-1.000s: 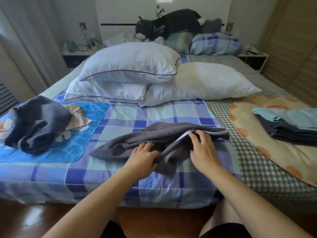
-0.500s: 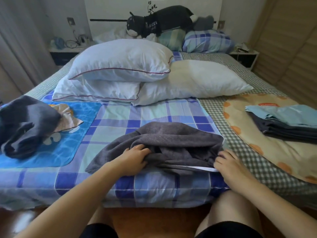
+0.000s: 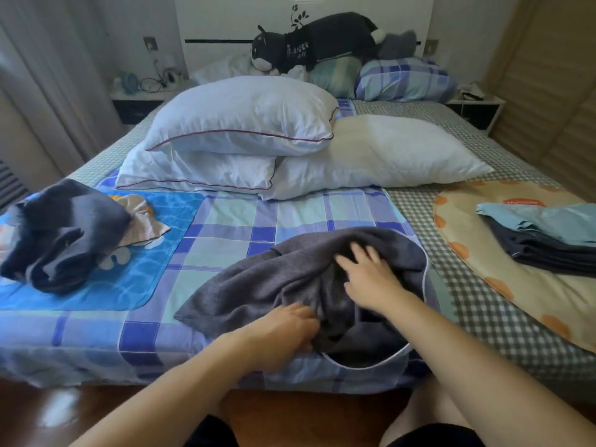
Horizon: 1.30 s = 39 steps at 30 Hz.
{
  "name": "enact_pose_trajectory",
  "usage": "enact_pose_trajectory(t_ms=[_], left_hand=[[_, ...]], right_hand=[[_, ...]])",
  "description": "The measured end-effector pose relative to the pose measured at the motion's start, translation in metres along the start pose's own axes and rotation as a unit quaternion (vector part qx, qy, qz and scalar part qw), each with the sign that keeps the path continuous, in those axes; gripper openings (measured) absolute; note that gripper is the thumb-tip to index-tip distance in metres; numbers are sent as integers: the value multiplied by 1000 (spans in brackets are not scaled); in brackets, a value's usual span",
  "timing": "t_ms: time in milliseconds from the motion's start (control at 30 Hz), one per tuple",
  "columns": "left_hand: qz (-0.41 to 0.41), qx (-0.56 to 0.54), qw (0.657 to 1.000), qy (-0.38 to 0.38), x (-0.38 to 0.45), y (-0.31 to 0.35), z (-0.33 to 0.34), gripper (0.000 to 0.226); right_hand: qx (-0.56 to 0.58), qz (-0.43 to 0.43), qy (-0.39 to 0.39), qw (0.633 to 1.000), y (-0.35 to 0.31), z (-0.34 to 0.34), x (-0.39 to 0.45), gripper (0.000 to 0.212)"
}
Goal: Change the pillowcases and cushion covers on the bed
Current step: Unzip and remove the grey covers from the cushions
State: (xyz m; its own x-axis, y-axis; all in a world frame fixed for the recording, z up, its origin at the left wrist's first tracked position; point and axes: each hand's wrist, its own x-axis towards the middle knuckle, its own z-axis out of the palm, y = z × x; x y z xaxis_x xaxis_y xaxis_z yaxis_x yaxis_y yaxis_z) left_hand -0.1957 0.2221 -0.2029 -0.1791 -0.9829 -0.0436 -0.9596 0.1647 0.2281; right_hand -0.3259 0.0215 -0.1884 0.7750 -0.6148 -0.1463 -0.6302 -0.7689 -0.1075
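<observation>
A dark grey cover [image 3: 251, 282] with a white zip edge lies crumpled at the near edge of the bed [image 3: 225, 227]. My left hand [image 3: 287, 333] grips a fold of it near the front. My right hand [image 3: 367, 275] lies on top of the cover with fingers spread and straight, blurred by motion. Three bare white pillows are stacked behind: one on top [image 3: 245, 114], one under it at the left [image 3: 196, 169], one at the right [image 3: 387, 156].
A bundled dark cover [image 3: 61, 233] lies on a blue mat [image 3: 135, 272] at the left. Folded blue and dark covers [image 3: 545, 237] sit on a beige dotted cloth [image 3: 503, 279] at the right. A plush toy [image 3: 316, 40] and checked pillows [image 3: 406, 79] rest by the headboard.
My right hand left the zip edge at the cover's right end and moved up onto the top of the cover. My left hand slid right along the front fold.
</observation>
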Motion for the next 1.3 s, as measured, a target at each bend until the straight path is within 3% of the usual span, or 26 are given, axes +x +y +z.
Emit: enact_pose_trajectory(t_ms=[100, 167, 233, 300, 367, 467, 500, 567, 633, 700, 767, 833, 867, 933, 1000, 1033, 1100, 1167, 1233, 1300], left_hand=[[58, 96, 994, -15, -28, -5, 15, 14], [50, 113, 992, -20, -36, -7, 20, 14], [-22, 15, 999, 18, -33, -4, 18, 13], [-144, -118, 980, 70, -21, 0, 16, 22], [-225, -191, 950, 103, -7, 2, 17, 21], [-234, -106, 965, 50, 9, 11, 25, 38], [-244, -57, 967, 40, 13, 16, 28, 40], [-272, -35, 958, 86, 18, 18, 29, 23], [-319, -142, 918, 191, 15, 10, 13, 9], [-372, -246, 839, 312, 10, -9, -14, 17], [-390, -272, 776, 415, 1, -23, -46, 18], [-360, -309, 752, 459, -6, -29, -68, 17], [-316, -350, 764, 440, -10, -28, -75, 17], [-210, -414, 836, 294, -22, -23, -79, 15], [-128, -337, 930, 72, -33, -17, -67, 9], [-105, -265, 958, -25, -37, -13, -57, 6], [-95, -160, 971, -150, -44, -7, -36, 11], [-112, -159, 970, -144, -44, -3, -22, 17], [-136, -195, 971, -12, -40, 0, -13, 20], [-155, -222, 950, 154, -33, 5, -9, 14]], right_hand=[[20, 92, 10, 996, 23, -7, 11, 69], [51, 121, 5, 991, 33, -10, 13, 64], [71, 106, 9, 992, 35, -8, 12, 46], [81, 65, 42, 994, 30, -7, 8, 26], [98, 37, 45, 994, 17, -5, 1, 31], [76, 74, 13, 994, -9, 0, -12, 50], [49, 77, 33, 995, -14, 2, -15, 42], [46, 55, 125, 990, -14, -4, -22, 18], [105, 14, 264, 959, -2, -22, -31, 10], [160, 28, 397, 903, 20, -45, -41, 7], [242, 129, 448, 851, 49, -58, -52, 11], [308, 247, 433, 811, 76, -55, -62, 18], [316, 276, 410, 810, 84, -50, -66, 19], [321, 250, 337, 849, 81, -40, -72, 18], [356, 177, 264, 879, 68, -29, -74, 15], [378, 144, 230, 885, 60, -24, -75, 10], [368, 72, 163, 912, 46, -13, -75, 15], [307, 21, 119, 944, 37, -2, -73, 34], [257, -9, 122, 959, 29, 6, -74, 51], [218, -78, 155, 960, 22, 8, -75, 37]])
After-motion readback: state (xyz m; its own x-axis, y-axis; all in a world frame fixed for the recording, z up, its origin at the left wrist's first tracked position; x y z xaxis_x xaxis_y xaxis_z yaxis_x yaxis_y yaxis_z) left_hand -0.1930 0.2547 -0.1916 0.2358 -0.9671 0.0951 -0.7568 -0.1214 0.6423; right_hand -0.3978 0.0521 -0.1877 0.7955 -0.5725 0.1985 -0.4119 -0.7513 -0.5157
